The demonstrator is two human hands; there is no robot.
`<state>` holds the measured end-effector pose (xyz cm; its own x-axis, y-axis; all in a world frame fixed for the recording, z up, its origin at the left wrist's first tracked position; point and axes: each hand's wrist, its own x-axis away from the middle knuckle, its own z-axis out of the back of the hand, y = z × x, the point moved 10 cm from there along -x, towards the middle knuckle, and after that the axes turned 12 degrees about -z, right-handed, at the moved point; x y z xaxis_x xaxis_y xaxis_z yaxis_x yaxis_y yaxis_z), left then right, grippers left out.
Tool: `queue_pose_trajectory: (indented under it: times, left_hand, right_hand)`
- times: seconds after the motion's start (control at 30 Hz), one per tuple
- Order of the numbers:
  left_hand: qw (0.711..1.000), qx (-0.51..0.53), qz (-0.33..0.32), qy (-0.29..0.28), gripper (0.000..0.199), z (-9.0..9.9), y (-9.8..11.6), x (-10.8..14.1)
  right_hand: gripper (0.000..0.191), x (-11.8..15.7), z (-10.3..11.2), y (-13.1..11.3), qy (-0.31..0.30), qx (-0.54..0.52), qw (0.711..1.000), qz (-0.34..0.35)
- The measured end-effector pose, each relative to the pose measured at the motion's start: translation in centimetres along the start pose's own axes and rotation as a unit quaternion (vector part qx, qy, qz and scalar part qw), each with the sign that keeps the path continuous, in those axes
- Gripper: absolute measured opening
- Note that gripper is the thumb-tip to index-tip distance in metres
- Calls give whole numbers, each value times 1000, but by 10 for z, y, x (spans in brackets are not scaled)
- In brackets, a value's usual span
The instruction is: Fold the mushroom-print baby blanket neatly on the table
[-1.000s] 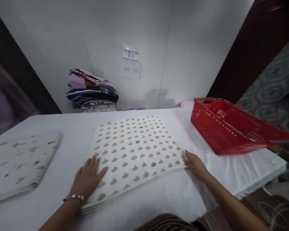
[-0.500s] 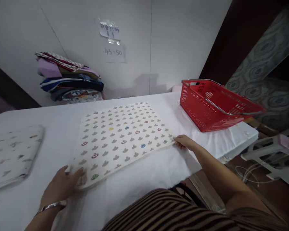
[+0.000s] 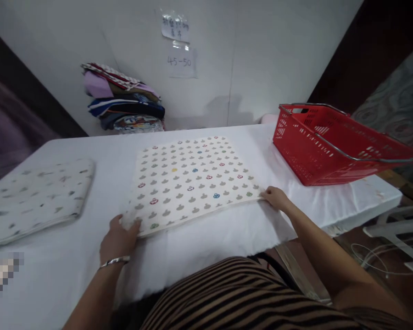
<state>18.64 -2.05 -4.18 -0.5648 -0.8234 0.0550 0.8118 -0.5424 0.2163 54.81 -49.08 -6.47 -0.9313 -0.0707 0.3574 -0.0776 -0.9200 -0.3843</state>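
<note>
A cream cloth (image 3: 196, 181) with rows of small grey and coloured mushroom-like prints lies folded into a flat rectangle before me. My left hand (image 3: 119, 236), with a silver bracelet at the wrist, pinches its near left corner between thumb and fingers. At the near right corner my right hand (image 3: 274, 198) grips the edge, fingers closed. The near edge between both hands looks slightly raised off the white tablecloth. Another folded white cloth (image 3: 37, 197) with scattered small prints lies to the left, apart from my left hand.
On the right end of the white-covered table (image 3: 206, 238) stands a red plastic basket (image 3: 316, 146) with metal handles. A pile of folded clothes (image 3: 127, 101) is at the back left against the wall. Paper signs (image 3: 181, 62) hang above. A white stool (image 3: 399, 229) stands at right.
My view has turned left and things appear shifted right. Both hands still hold the near corners of the mushroom-print cloth. A pixelated patch now shows at the lower left.
</note>
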Motion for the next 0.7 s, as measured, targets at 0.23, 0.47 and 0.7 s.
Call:
queue_pose_trajectory:
  times: [0.23, 0.47, 0.7]
  left_hand:
    - [969, 37, -158, 188, 60, 35, 42, 32]
    - [861, 63, -486, 137, 20, 7, 169, 86]
    - [847, 82, -523, 47, 16, -32, 202, 84]
  right_hand:
    - [17, 63, 4, -61, 192, 62, 935, 293]
    - [20, 128, -54, -131, 84, 13, 845, 527]
    - [19, 118, -65, -141, 77, 55, 853, 513]
